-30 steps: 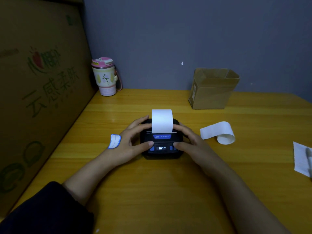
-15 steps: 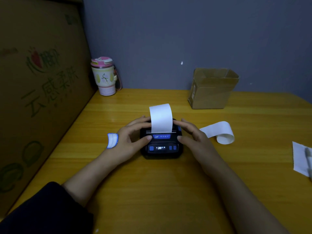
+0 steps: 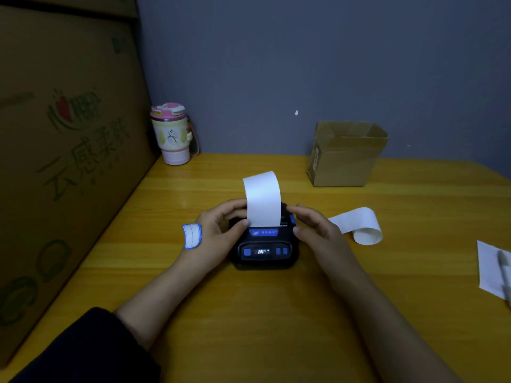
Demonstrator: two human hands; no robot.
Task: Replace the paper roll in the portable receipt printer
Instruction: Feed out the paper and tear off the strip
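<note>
A small black and blue receipt printer (image 3: pixel 264 248) sits on the yellow wooden table (image 3: pixel 249 313), its display lit. A white paper strip (image 3: pixel 262 199) stands up out of its slot and curls back at the top. My left hand (image 3: pixel 218 233) grips the printer's left side, thumb at the base of the strip; a blue-edged label is stuck on the back of this hand. My right hand (image 3: pixel 315 228) is at the printer's right side, fingers spread, thumb tip near its edge. A loose curled paper strip (image 3: pixel 358 228) lies to the right.
A large printed cardboard box (image 3: pixel 60 161) walls the left side. A pink-lidded cup (image 3: pixel 172 134) stands in the far left corner. An open small cardboard box (image 3: pixel 345 154) is at the back right. White paper with a pen (image 3: pixel 495 268) lies at the right edge.
The paper strip has come further out of the printer and now stands taller. My thumbs have left the printer's front face; my right hand has opened and drawn slightly to the side.
</note>
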